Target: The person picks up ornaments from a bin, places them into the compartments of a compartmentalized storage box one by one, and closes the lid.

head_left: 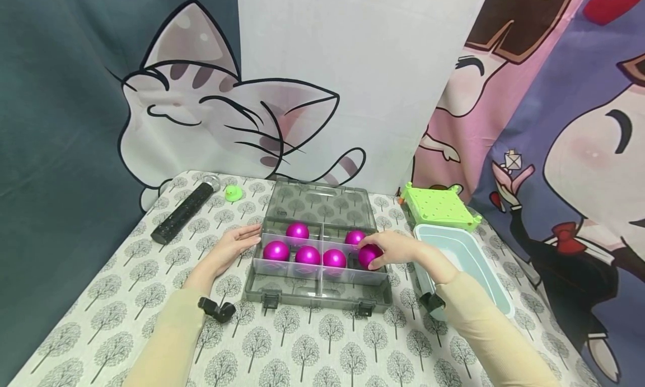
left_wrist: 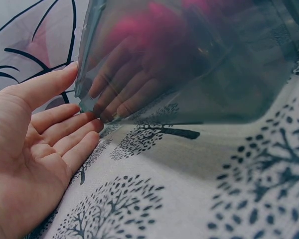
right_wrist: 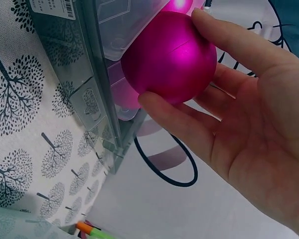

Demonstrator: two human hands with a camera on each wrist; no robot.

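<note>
A grey see-through organizer box (head_left: 292,304) lies on the table with its lid (head_left: 319,205) folded back. Several shiny magenta balls (head_left: 276,251) sit in its back and middle compartments; the front row holds none. At the right end of the middle row, my right hand (head_left: 395,248) grips a magenta ball (right_wrist: 169,57) between thumb and fingers, in among the clear dividers. My left hand (left_wrist: 45,144) has its fingers extended, fingertips right at the box's left wall.
A pale blue basin (head_left: 491,280) stands right of the box, under my right forearm. Behind it sits a green pegged stand (head_left: 438,205). On the left lie a black microphone (head_left: 183,212) and a small green rubber duck (head_left: 233,193). A printed curtain (head_left: 363,84) hangs behind the table.
</note>
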